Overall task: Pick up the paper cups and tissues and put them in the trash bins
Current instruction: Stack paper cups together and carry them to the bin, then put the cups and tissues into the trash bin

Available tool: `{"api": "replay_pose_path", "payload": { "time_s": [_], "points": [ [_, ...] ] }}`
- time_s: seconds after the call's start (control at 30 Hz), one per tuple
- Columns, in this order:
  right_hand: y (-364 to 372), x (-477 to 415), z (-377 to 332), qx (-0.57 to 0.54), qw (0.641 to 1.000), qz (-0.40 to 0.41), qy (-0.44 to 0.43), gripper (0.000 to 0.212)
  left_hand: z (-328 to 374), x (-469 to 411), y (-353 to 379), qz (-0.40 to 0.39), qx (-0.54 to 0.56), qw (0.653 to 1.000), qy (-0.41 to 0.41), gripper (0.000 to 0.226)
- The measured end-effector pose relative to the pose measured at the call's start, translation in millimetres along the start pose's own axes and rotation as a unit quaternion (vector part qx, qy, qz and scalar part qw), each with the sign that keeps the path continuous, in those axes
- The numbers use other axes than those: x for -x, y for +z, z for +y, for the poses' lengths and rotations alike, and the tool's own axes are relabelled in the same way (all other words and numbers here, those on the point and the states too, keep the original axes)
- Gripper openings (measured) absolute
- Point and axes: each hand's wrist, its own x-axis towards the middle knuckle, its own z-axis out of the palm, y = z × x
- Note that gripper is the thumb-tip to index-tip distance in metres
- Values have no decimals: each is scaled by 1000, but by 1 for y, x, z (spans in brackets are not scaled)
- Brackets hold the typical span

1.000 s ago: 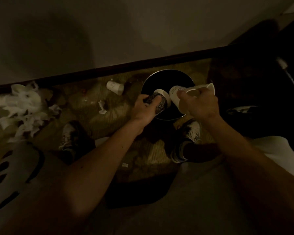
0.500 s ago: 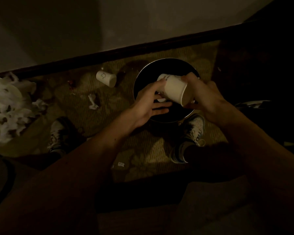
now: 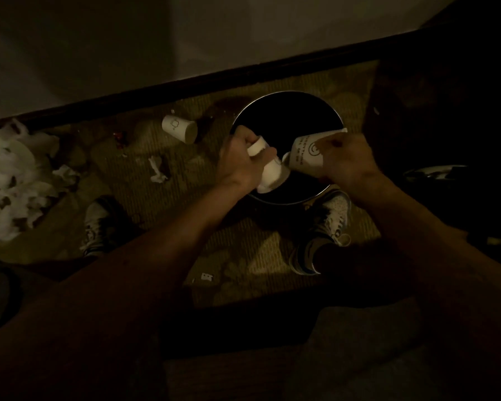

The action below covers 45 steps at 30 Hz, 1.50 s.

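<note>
Tissues (image 3: 9, 175) make up the biggest mess left: a white heap by the skirting at the far left of the carpet, well apart from the trash bin (image 3: 289, 117). Only one bin shows, round and dark. Its inside is lost in shadow, so I cannot tell how much has gone in.

Over its mouth the left hand (image 3: 237, 160) grips one paper cup (image 3: 272, 172), tipped downward. The right hand (image 3: 344, 157) grips a second cup (image 3: 305, 153) on its side, and the two cups nearly touch. Neither is dropped yet.

A third cup (image 3: 180, 130) lies on its side on the carpet, near the bin's left. That makes three cups in sight, two in hand and one to fetch.

Smaller tissues number two: a crumpled scrap (image 3: 158, 169) between heap and bin, and another scrap (image 3: 67, 173) at the heap's edge. To my eye, most of the work remains.
</note>
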Motion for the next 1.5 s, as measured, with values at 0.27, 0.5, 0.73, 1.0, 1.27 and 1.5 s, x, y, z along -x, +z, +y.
{"api": "replay_pose_path", "payload": {
  "time_s": [0.27,0.5,0.73,1.0,1.27,1.5],
  "points": [
    [19,10,0,37,987,-155,12,29,-21,-6,-16,-72,-120,987,79,17],
    [39,57,-38,179,968,-142,-107,17,-16,31,-114,-71,-96,986,115,11],
    [84,163,-80,199,943,-161,-211,16,-29,104,-247,4,-40,993,110,22],
    [126,264,-133,215,894,-176,-351,9,-45,209,-333,136,0,981,135,22],
    [83,268,-134,214,868,-181,-410,15,-15,238,-338,164,-76,979,97,20],
    [84,187,-128,231,889,-179,-352,21,-30,178,-307,155,-48,986,24,5]
  ]
}}
